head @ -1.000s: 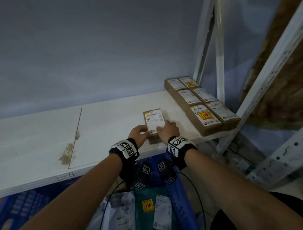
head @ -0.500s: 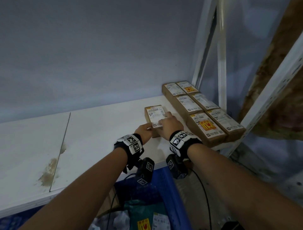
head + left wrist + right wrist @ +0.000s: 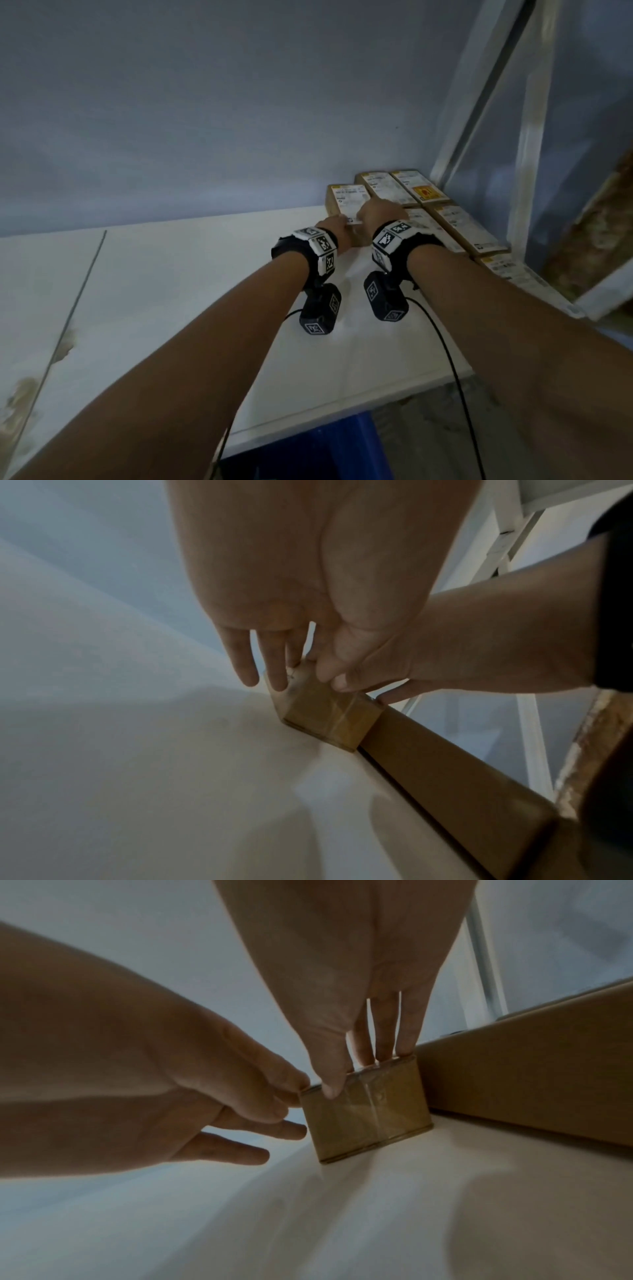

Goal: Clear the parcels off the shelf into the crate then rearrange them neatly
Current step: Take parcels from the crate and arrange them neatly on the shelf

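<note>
A small brown parcel (image 3: 349, 198) with a white label lies flat on the white shelf (image 3: 205, 291), near the back wall and against the left side of a double row of similar parcels (image 3: 455, 222). My left hand (image 3: 334, 228) touches its near left corner, fingers hanging straight along the left side (image 3: 270, 669). My right hand (image 3: 380, 212) lies on top with straight fingers (image 3: 387, 1047), thumb on the near end face. The parcel's taped end (image 3: 366, 1118) faces both wrist cameras, and its far end is hidden.
White metal shelf uprights (image 3: 479, 85) stand at the right behind the row. A blue crate (image 3: 308, 452) shows below the shelf's front edge. A seam (image 3: 82, 291) and a brown stain (image 3: 20, 397) mark the left of the shelf board.
Both hands have slid the parcel from near the front edge back and to the right, up against the row. The view has tilted up, so most of the crate has dropped out of sight.
</note>
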Motion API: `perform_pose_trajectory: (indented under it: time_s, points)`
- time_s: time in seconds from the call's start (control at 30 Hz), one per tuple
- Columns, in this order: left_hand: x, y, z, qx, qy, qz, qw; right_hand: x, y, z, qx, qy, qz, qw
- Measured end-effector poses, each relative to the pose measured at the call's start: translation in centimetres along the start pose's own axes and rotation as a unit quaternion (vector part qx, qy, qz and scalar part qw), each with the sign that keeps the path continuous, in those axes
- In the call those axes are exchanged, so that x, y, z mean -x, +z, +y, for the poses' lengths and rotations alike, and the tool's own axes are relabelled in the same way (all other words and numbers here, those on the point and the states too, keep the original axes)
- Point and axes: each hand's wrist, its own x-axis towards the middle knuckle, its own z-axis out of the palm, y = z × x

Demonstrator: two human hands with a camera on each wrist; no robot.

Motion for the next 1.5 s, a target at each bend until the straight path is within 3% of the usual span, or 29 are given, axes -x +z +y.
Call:
perform_pose_trajectory:
  time_s: [0.2,0.43,0.57,0.77,0.9,1.13,1.5]
  points:
    - [-2.7,-0.1,0.0,-0.018,0.013,0.016,1.0,-4.0,0.5,0.9,-0.014,-0.016,0.02,1.0]
    - [-2.7,-0.4,0.4,-0.019,0.01,0.027,0.999,-4.9,0.0,1.0,-0.013,-0.037,0.037,0.999]
    - [-1.6,-0.3,-0.1,0.001,-0.008,0.03,1.0,-4.1,0.2,1.0,-0.002,-0.058,0.034,0.998]
    - [2.9,0.6,-4.8,0.078,-0.039,0.029,0.996,-2.1,-1.2,1.2,-0.045,-0.076,0.014,0.996]
    - [7.3,0.2,-7.2,0.097,-0.027,0.046,0.994,1.7,-0.8,-0.5,-0.086,-0.117,0.094,0.985]
    - [16.2,-0.2,-9.4,0.1,-0.013,0.072,0.992,13.3,0.7,-5.8,-0.223,-0.191,0.083,0.952]
    - [31.2,1.1,-14.8,0.103,-0.066,0.079,0.989,29.0,3.5,-9.4,-0.25,-0.273,0.035,0.928]
